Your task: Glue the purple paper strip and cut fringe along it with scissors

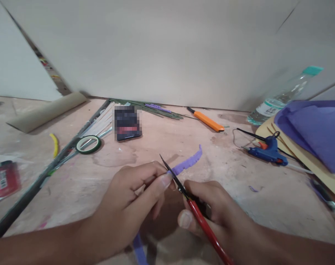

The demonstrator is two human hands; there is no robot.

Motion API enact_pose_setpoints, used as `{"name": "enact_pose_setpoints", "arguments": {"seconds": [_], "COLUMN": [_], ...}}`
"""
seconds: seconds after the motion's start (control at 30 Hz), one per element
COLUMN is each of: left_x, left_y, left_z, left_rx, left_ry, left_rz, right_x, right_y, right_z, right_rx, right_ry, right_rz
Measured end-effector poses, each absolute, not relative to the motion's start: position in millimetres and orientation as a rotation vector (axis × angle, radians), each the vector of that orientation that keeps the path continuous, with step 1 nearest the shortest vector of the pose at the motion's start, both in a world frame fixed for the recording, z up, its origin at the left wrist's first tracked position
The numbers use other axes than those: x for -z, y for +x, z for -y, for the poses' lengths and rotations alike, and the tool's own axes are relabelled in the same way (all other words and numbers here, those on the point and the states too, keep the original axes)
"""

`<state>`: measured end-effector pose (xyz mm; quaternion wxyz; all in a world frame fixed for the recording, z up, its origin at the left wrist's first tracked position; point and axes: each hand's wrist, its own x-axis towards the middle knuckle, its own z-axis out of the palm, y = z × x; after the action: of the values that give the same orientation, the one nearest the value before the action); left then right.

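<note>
My left hand (139, 195) pinches a narrow purple paper strip (188, 162) between thumb and fingers. The strip's far end sticks out beyond the fingertips, with a notched edge and a curled tip. A further purple length hangs below the hand at the bottom of the view. In my right hand (214, 206) are scissors with red handles (206, 224). Their dark blades cross the strip right beside my left thumb tip; whether the blades are parted is hard to make out. Part of the right fingers is hidden behind the handle.
Behind the hands lie a phone (128, 123), green tape roll (88, 144), green stems (156, 110) and an orange cutter (208, 121). To the right are a blue glue gun (269, 151), purple sheets (316, 129) and a bottle (283, 95). A cardboard tube (49, 110) and red container (7, 178) sit left.
</note>
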<state>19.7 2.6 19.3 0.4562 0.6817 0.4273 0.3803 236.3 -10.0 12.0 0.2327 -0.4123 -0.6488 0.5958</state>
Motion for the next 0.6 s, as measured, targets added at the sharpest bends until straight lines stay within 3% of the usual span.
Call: {"name": "enact_pose_setpoints", "arguments": {"seconds": [0.6], "left_x": [-20.5], "left_y": [18.5], "left_z": [-3.3], "left_rx": [-0.941], "left_ry": [1.798], "left_rz": [-1.045], "right_x": [-11.9], "right_y": [238.3], "right_z": [10.7], "right_rx": [-1.616], "right_ry": [-1.226], "right_rz": [1.813]}}
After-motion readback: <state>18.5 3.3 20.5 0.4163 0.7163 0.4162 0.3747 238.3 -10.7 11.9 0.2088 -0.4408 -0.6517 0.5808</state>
